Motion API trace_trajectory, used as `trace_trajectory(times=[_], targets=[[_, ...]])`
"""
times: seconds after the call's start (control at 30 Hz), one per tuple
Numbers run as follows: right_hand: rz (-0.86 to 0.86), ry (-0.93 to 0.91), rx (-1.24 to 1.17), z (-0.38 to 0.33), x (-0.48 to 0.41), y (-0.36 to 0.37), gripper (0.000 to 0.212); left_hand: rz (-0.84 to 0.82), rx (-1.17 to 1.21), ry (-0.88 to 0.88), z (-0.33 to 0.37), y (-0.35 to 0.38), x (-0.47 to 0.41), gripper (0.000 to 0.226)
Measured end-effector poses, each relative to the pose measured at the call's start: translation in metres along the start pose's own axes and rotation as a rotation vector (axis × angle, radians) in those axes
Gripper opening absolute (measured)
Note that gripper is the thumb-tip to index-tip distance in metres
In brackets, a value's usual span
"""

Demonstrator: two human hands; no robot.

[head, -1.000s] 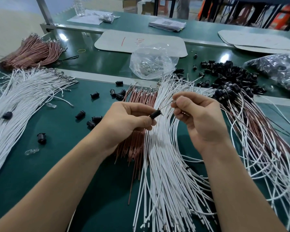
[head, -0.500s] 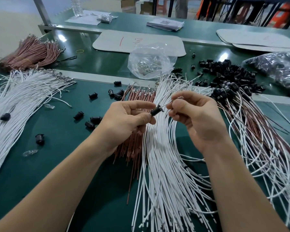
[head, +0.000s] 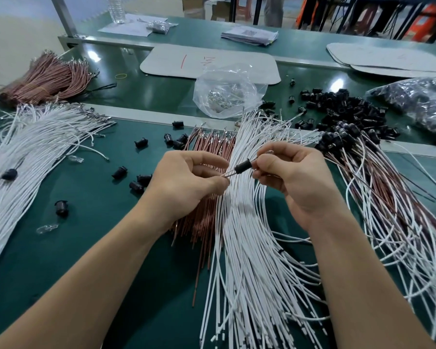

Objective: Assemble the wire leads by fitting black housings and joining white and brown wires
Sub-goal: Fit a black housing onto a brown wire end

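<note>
A black housing (head: 243, 165) hangs in the air between my two hands, above the green bench (head: 91, 248). My right hand (head: 297, 180) pinches its right end between thumb and fingers. My left hand (head: 186, 180) pinches the thin wire that comes out of the housing's lower left end. Under my hands lie a fan of white wires (head: 249, 260) and a bundle of brown wires (head: 207, 149). Loose black housings (head: 140, 181) are scattered to the left, and a heap of them (head: 350, 114) lies at the back right.
Joined leads with housings (head: 388, 202) spread out at the right. More white wires (head: 23, 152) and a brown bundle (head: 45, 79) lie at the left. A clear bag of terminals (head: 227, 91), a black bag (head: 418, 102) and small clear bulbs (head: 76, 159) are also on the bench.
The housing has passed from my left fingertips to my right hand's pinch. My left hand now pinches the wire below it, and the two hands have drawn slightly apart.
</note>
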State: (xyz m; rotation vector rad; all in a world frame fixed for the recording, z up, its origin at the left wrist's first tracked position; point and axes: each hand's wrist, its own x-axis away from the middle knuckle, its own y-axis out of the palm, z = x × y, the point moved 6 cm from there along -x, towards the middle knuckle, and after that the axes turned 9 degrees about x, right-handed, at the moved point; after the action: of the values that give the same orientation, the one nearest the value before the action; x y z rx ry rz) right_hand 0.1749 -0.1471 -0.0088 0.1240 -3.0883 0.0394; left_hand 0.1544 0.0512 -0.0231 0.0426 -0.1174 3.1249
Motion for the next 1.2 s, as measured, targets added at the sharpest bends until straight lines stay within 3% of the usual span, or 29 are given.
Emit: trace_trajectory(times=[0.13,0.37,0.47,0.6,0.8,1.03,1.2], targets=[[-0.057,0.068,-0.022,0.004,0.000,0.005,0.013,0.073,-0.261,0.196,0.009,0.002,0.004,0.020],[-0.054,0.051,-0.077,0.000,0.003,0.008,0.016,0.060,-0.462,0.396,0.020,0.009,0.014,0.017],[0.012,0.062,-0.075,0.002,0.002,0.007,0.015,0.163,-0.575,0.533,0.029,0.009,0.022,0.021],[0.063,0.093,-0.094,0.008,0.001,0.010,0.018,0.328,-0.762,0.698,0.042,0.009,0.032,0.007],[0.077,0.105,-0.075,0.011,0.001,0.014,0.016,0.302,-0.763,0.677,0.042,0.012,0.035,0.005],[-0.008,0.098,-0.092,0.007,0.003,0.017,0.016,0.358,-0.735,0.486,0.034,0.009,0.030,0.014],[-0.022,0.066,-0.050,0.005,0.004,0.018,0.021,0.270,-0.681,0.505,0.032,0.011,0.030,0.010]])
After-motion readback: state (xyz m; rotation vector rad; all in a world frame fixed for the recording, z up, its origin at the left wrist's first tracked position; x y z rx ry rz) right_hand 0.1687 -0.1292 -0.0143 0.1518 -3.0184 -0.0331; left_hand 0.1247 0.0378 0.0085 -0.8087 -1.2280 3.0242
